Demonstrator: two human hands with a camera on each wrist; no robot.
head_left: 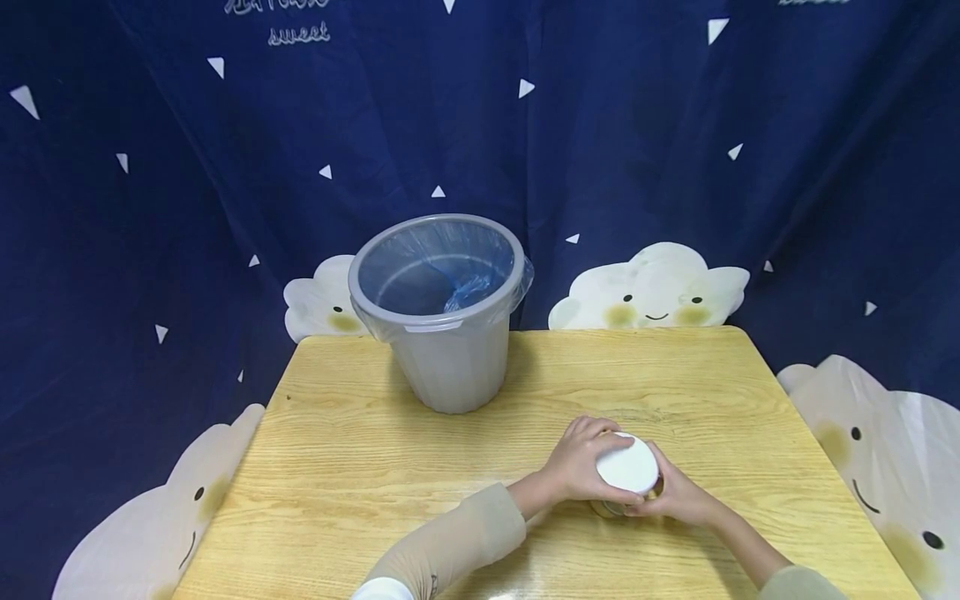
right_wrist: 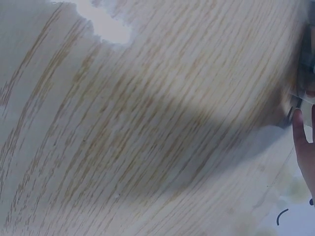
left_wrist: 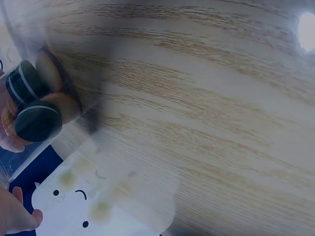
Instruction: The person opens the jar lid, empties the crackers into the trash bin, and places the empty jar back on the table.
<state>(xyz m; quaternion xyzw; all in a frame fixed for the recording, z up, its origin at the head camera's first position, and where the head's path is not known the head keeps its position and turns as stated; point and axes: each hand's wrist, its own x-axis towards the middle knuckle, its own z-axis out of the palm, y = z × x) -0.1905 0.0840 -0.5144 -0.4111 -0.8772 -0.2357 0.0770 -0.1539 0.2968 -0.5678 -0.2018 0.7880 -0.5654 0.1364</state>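
Observation:
A clear jar (left_wrist: 81, 98) with a round white lid (head_left: 628, 464) stands near the front right of the table, mostly covered by the hands. Dark round pieces (left_wrist: 38, 121) with pale bands, and tan ones, show through its wall in the left wrist view. My left hand (head_left: 585, 468) grips the lid's edge, fingers behind it and thumb in front. From the right, my right hand (head_left: 678, 496) holds the jar just below the lid. In the right wrist view, only fingers (right_wrist: 299, 130) and a sliver of the jar appear at the right edge.
A grey bin (head_left: 457, 367) with a clear liner stands at the back left of the wooden table (head_left: 360, 467). Bluish plastic (head_left: 468, 292) lies inside it. A dark blue curtain (head_left: 637, 150) with clouds and triangles hangs behind and around the table.

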